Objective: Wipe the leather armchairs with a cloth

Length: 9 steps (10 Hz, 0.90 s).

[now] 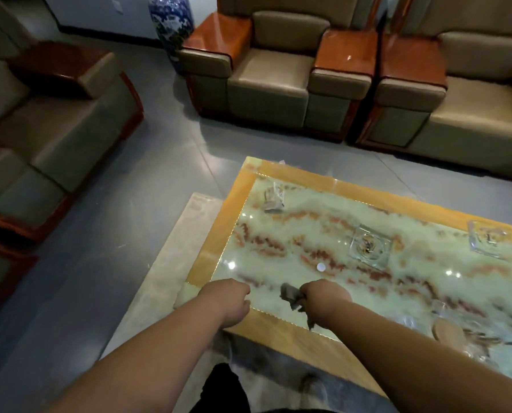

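Observation:
My right hand (pixel 323 302) grips a small grey cloth (pixel 290 296), which sticks out to the left of the fist above the near edge of the marble coffee table (pixel 278 168). My left hand (pixel 230 302) is curled into a fist with nothing in it, over the table's near left corner. A tan leather armchair (pixel 272 79) with orange wooden armrests stands across the floor ahead. A second armchair (pixel 472 96) stands to its right, and another armchair (pixel 49 114) is at the left. Neither hand touches any chair.
On the table lie two glass ashtrays (pixel 369 245) (pixel 487 239), a crumpled wrapper (pixel 274 196) and a round wooden coaster (pixel 448 332). A blue-and-white vase (pixel 171 22) stands at the back. Grey tiled floor (pixel 165 162) separates table and chairs.

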### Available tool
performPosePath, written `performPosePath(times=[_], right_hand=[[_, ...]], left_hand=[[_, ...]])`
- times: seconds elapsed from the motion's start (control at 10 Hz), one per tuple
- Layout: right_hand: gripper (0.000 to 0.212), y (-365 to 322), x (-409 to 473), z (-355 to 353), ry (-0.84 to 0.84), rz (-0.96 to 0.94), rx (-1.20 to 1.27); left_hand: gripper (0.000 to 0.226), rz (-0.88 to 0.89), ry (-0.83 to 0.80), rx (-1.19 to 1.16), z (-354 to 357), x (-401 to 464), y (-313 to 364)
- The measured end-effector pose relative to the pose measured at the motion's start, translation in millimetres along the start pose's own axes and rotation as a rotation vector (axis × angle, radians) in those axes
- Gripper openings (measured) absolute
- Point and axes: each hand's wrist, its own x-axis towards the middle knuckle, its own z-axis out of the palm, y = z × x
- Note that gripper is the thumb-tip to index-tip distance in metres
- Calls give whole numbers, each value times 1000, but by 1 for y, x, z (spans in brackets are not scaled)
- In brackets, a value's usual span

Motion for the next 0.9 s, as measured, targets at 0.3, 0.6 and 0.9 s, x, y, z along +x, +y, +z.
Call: performPosePath(times=[0.3,0.6,0.9], right_hand=[[23,-56,35,-5,-36,227,93],[57,-84,50,10,-139,265,271],[44,-77,50,11,-102,296,334]], left_hand=[[48,241,-83,194,-28,61,-60],[48,321,-144,224,-24,97,-82],[46,326,-128,256,-56,97,-81]])
